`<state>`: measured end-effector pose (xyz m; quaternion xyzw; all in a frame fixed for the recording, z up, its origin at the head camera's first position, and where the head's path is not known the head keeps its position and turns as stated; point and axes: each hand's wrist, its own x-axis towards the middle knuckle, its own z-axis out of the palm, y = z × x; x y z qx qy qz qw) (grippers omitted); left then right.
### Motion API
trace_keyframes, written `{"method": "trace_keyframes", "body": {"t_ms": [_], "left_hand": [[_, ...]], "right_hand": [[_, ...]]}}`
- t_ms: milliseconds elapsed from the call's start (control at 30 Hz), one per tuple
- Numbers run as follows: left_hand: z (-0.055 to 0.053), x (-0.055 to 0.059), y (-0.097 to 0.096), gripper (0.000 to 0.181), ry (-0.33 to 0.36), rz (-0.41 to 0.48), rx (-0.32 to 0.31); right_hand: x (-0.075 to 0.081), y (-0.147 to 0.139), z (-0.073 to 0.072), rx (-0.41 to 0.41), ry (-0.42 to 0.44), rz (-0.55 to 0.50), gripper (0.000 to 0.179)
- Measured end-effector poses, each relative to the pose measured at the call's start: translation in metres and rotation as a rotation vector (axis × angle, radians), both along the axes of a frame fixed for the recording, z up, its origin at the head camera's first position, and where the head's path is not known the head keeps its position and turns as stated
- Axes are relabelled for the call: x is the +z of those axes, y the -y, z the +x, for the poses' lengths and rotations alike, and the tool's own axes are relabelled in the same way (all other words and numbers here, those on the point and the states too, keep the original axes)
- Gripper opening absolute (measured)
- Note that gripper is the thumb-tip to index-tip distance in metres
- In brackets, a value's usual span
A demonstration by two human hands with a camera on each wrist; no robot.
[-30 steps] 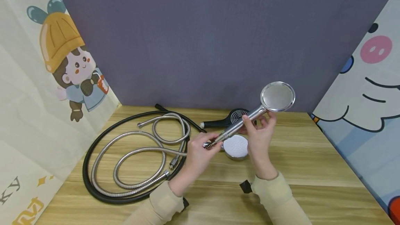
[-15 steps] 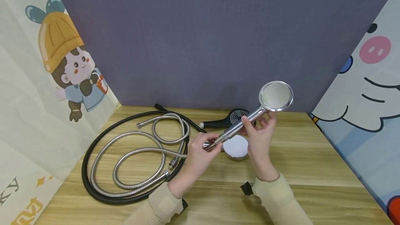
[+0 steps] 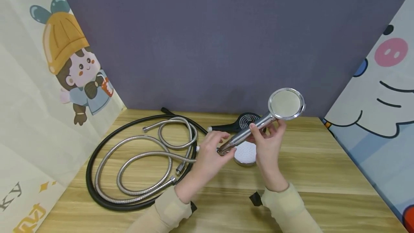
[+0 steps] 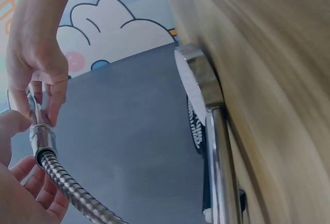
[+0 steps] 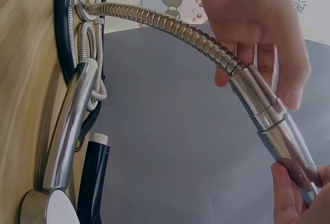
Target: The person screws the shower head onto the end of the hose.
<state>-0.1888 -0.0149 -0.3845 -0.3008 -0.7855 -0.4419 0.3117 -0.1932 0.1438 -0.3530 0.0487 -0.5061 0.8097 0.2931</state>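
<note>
My right hand (image 3: 271,145) grips the handle of a chrome hand shower (image 3: 285,104), its round head raised up to the right. The tapered handle end meets the connector (image 5: 258,92) of a ribbed metal shower hose (image 4: 77,193). Around this joint is my left hand (image 3: 208,152), thumb and fingers spread loosely. In the right wrist view a gap shows between the connector and the nearest left digit, while other left fingers lie behind the hose. The joint hangs above the table, and the hose curves away from it to the left.
On the wooden table (image 3: 323,161) lie coiled metal hoses (image 3: 97,175) inside a loop of black hose (image 3: 87,175). A black hand shower (image 3: 223,128) and a chrome one with a white face (image 3: 245,152) lie behind and below my hands. A grey panel (image 3: 207,46) stands at the back.
My left fingers, pinching the hose end earlier, have moved up to the joint and spread apart. The spring-like hose stretch below the handle is covered now. The shower head has dipped slightly.
</note>
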Motion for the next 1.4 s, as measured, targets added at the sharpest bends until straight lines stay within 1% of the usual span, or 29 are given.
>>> {"method": "trace_keyframes", "body": {"t_ms": [200,300,433,667,833,967,1267,1400], "left_hand": [[0.0,0.006,-0.004,0.035,0.057,-0.05,0.004],[-0.001,0.007,-0.006,0.035,0.078,-0.065,0.011],[-0.002,0.006,-0.007,0.034,0.086,-0.071,0.017],[-0.004,0.003,-0.008,0.034,0.069,-0.072,0.031],[-0.005,0.003,-0.009,0.034,0.032,-0.086,0.058],[-0.005,0.004,-0.009,0.033,0.017,-0.111,0.085],[-0.004,0.008,-0.008,0.031,0.035,-0.124,0.093],[-0.005,0.009,-0.006,0.03,0.036,-0.113,0.097]], "right_hand": [[-0.004,0.003,0.001,-0.007,0.002,0.01,0.073],[-0.007,0.005,0.001,-0.004,0.011,0.022,0.073],[-0.009,0.007,0.002,0.003,0.014,0.037,0.073],[-0.011,0.009,0.002,0.008,0.011,0.041,0.074],[-0.012,0.01,0.002,0.024,0.014,0.05,0.072],[-0.013,0.01,0.002,0.04,0.019,0.058,0.072],[-0.013,0.01,0.001,0.058,0.06,0.081,0.073],[-0.013,0.008,0.001,0.072,0.055,0.105,0.069]]}}
